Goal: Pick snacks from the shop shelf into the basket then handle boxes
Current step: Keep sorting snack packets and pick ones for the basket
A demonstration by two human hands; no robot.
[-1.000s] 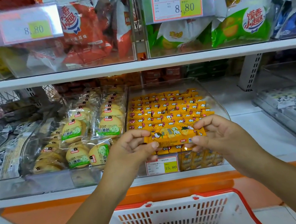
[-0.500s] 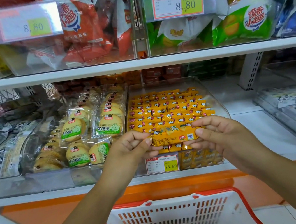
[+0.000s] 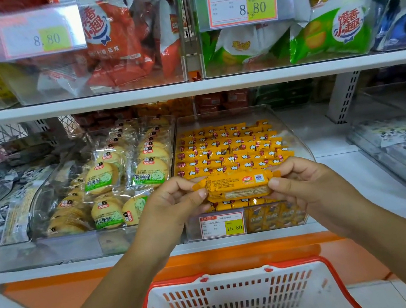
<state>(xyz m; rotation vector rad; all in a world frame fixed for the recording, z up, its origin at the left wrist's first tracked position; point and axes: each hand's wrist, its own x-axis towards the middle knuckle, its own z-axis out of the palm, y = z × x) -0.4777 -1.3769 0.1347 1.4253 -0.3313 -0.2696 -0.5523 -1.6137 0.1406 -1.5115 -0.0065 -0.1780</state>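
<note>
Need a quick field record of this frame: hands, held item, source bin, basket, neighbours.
left hand: pinches the left end of the yellow snack pack
right hand: pinches its right end
pack pose: roughly level, small-print side facing the camera
source: clear bin behind the pack, full of matching yellow packs, price tag reads 15.80
basket: white with red rim, below the hands; its floor is not in view
left neighbour: round biscuit packs in another clear bin
upper shelf: red snack bags, green snack bags
</note>
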